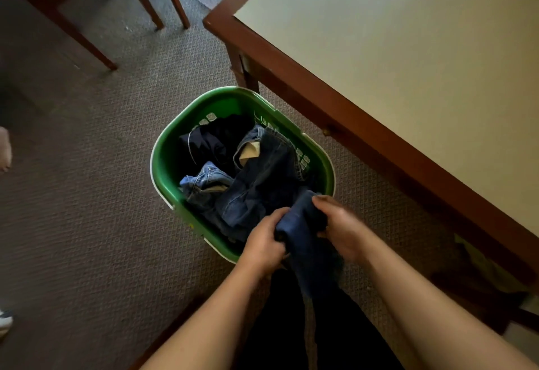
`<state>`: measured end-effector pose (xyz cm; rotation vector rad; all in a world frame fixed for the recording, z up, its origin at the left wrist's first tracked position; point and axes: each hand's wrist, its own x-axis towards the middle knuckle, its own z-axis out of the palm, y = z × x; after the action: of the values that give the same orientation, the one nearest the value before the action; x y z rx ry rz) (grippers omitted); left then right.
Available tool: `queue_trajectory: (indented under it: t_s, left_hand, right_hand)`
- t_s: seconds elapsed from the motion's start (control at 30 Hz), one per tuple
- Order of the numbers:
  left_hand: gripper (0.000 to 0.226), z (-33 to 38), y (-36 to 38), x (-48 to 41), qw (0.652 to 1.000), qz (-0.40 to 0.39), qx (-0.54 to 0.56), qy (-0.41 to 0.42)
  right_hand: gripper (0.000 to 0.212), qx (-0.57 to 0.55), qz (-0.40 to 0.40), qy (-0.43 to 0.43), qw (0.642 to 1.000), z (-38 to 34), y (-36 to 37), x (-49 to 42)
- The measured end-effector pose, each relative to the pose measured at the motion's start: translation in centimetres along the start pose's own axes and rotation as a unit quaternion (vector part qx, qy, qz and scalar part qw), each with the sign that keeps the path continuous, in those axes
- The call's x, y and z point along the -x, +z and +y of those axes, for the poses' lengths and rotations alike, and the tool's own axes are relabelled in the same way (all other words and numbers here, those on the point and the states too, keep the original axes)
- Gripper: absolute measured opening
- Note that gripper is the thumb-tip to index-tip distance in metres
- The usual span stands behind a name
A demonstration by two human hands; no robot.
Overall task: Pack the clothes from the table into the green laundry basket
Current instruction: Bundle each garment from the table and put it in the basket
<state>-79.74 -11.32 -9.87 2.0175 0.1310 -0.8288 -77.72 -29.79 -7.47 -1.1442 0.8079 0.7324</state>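
Your left hand (267, 242) and right hand (339, 228) both grip the dark blue denim garment (303, 232) over the near rim of the green plastic laundry basket (163, 159), its length trailing toward you.

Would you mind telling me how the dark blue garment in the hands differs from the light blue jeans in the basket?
The dark blue garment is gripped by both the left hand and right hand at the green laundry basket's near rim; the light blue jeans lie crumpled inside, untouched and paler. Both look like denim.
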Motion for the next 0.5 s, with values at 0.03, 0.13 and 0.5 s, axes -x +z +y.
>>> queue_trajectory:
  t_s: [0.03, 0.13, 0.5]
  left_hand:
    - [0.054, -0.1, -0.4, 0.1, 0.998, 0.028, 0.047, -0.019]
    - [0.05, -0.6, -1.7, 0.1, 0.985, 0.074, 0.147, -0.053]
    - [0.019, 1.3, -4.7, -0.3, 0.867, 0.216, 0.412, -0.18]
  right_hand:
    - [0.017, -0.005, -0.023, -0.01, 1.0, -0.5, 0.6, 0.4]
    - [0.026, 0.083, -0.056, -0.035, 0.994, -2.1, 2.4, 1.1]
    - [0.046, 0.337, -0.078, -0.033, 0.938, -7.9, 6.0, 1.0]
